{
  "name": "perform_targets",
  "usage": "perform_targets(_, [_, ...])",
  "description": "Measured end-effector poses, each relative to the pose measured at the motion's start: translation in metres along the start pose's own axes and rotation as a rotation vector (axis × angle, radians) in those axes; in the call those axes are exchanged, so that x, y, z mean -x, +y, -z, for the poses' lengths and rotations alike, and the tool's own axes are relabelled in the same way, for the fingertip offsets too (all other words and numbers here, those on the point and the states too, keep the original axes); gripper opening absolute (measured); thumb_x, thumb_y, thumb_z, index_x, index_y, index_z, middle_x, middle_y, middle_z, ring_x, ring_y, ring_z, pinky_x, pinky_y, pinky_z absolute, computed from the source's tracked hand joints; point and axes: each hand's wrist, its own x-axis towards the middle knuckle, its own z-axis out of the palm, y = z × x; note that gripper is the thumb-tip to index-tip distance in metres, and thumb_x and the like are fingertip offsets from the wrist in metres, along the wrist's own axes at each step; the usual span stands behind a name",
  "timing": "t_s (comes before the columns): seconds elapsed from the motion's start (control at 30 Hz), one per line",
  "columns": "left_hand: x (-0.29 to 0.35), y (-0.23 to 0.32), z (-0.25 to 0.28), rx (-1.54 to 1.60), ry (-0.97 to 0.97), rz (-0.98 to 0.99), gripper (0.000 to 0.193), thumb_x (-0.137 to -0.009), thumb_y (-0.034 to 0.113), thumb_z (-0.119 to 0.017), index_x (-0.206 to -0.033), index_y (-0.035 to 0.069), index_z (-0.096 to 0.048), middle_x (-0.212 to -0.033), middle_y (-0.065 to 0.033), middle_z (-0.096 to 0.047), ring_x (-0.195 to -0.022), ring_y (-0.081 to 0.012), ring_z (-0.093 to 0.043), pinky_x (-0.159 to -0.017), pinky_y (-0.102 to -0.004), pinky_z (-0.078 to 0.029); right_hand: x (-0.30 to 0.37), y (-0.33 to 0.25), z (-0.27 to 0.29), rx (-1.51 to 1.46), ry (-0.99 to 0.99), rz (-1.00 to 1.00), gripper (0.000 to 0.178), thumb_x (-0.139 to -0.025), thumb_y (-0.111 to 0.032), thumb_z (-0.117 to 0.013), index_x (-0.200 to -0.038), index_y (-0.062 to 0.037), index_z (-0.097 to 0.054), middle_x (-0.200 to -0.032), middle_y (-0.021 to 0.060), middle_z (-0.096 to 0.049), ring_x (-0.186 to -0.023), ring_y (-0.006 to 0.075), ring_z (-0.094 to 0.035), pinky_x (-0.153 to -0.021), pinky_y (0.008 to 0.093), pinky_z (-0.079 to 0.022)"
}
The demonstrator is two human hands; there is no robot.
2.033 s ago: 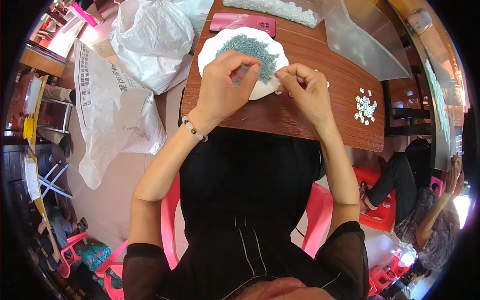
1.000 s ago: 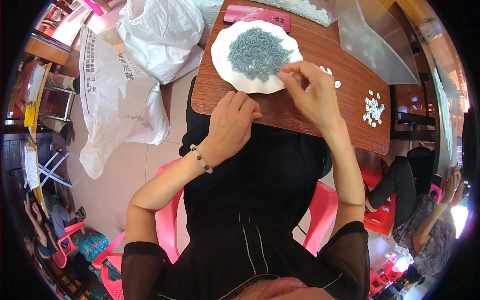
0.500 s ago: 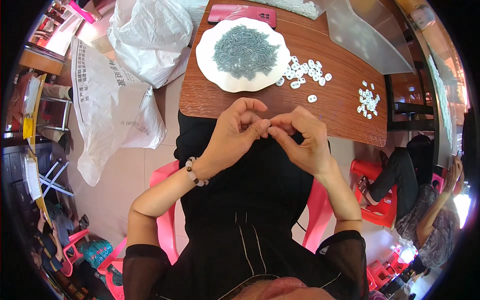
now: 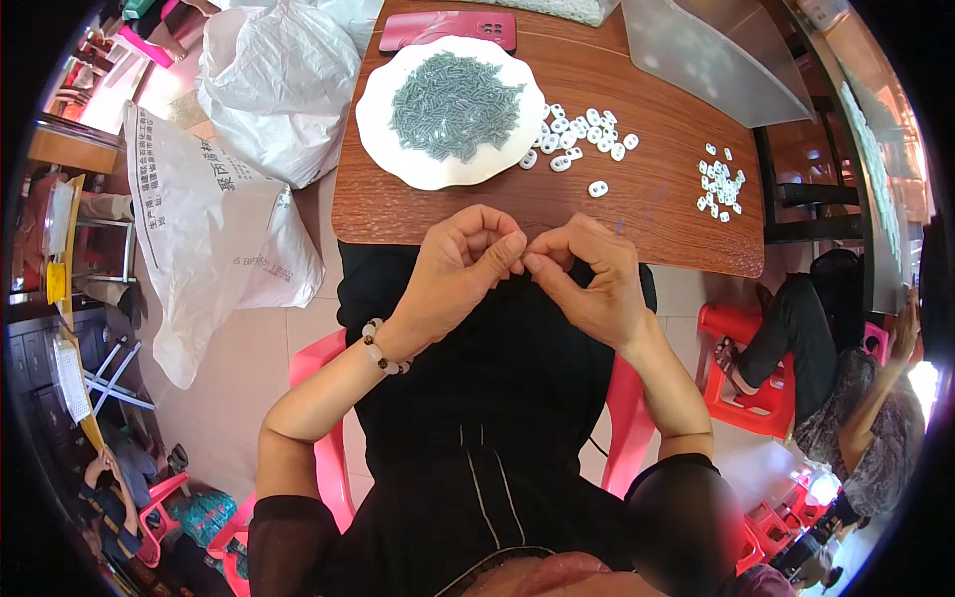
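My left hand (image 4: 456, 271), with a beaded bracelet (image 4: 374, 345) on its wrist, is closed with thumb and forefinger pinched. My right hand (image 4: 593, 275) pinches beside it, the fingertips of both nearly meeting over my lap at the table's near edge. Whatever lies between the fingertips is too small or hidden to make out. Beyond them, a white scalloped plate (image 4: 373, 159) bears a heap of small grey pin-like pieces (image 4: 456, 105). To its right lie several white oval pieces with two holes (image 4: 597, 123), one of them (image 4: 598, 189) apart from the rest.
Farther right on the brown wooden table (image 4: 676, 234) sits a cluster of smaller white pieces (image 4: 718, 184). A red phone (image 4: 448, 32) lies behind the plate. A translucent bin (image 4: 711, 65) stands at the back right. White sacks (image 4: 214, 239) stand on the floor at left.
My left forefinger has curled in toward the thumb, where it was stretched out before. Both hands stay close together. The table and its contents have shifted left in the view.
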Motion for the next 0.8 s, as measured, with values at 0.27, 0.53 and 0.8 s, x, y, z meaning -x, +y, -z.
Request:
perform_targets(0.27, [-0.0023,-0.0054,-0.0034,0.054,0.035,0.045,0.024,-0.092,0.023,-0.064,-0.097,-0.001,-0.067,-0.081,-0.0039,-0.068,-0.069,-0.0042,-0.056,-0.062,-0.0176,-0.044,0.001,0.0027,0.0055,0.033,0.134,-0.014,0.008,-0.076,0.002,-0.07,-0.083,-0.0029,-0.067,-0.074,0.004,-0.065,-0.063,0.0143,-0.055,-0.055,0.0256,-0.044])
perform_targets(0.53, [-0.0059,-0.0048,-0.0045,0.041,0.016,0.072,0.022,-0.09,0.02,-0.066,-0.093,-0.001,-0.069,-0.078,-0.0049,-0.068,-0.066,-0.0046,-0.057,-0.061,-0.0174,-0.045,0.0017,0.005,0.0053,0.079,0.131,0.032,0.01,-0.077,0.003,-0.07,-0.085,-0.0029,-0.068,-0.074,0.0048,-0.066,-0.065,0.0156,-0.058,-0.058,0.0262,-0.047])
perform_targets(0.8, [-0.0095,-0.0058,-0.0059,0.066,0.043,0.076,0.019,-0.092,0.018,-0.063,-0.096,0.0,-0.066,-0.083,-0.0046,-0.068,-0.07,-0.0052,-0.057,-0.064,-0.0179,-0.045,0.0093,0.0079,0.0033,-0.309,0.097,-0.372,0.018,-0.089,-0.004,-0.064,-0.106,0.003,-0.064,-0.089,0.005,-0.068,-0.086,0.0089,-0.064,-0.075,0.0212,-0.049])
